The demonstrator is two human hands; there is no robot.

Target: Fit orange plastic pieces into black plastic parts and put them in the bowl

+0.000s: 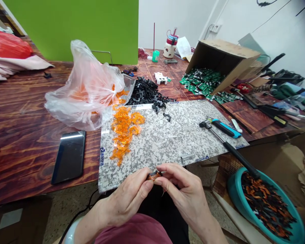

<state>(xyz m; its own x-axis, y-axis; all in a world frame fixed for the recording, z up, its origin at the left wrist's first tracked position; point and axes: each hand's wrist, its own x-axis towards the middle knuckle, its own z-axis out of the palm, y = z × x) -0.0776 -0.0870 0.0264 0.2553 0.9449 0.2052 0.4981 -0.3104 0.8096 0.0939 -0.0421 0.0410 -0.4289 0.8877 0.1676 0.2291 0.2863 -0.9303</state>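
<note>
My left hand and my right hand meet over my lap, just off the front edge of the stone-patterned board. Between their fingertips is a small orange-and-black plastic part, pinched from both sides. A thin pin or wire sticks out below the right fingers. On the board's left side lies a loose pile of translucent orange plastic pieces. Beyond it is a heap of small black plastic pieces, with a single black piece lying apart. Several thin wires are scattered mid-board.
A hammer and a blue-black utility knife lie at the right. A teal basin of orange-and-black parts stands lower right. Green circuit boards spill from a cardboard box. At left are a phone and plastic bag.
</note>
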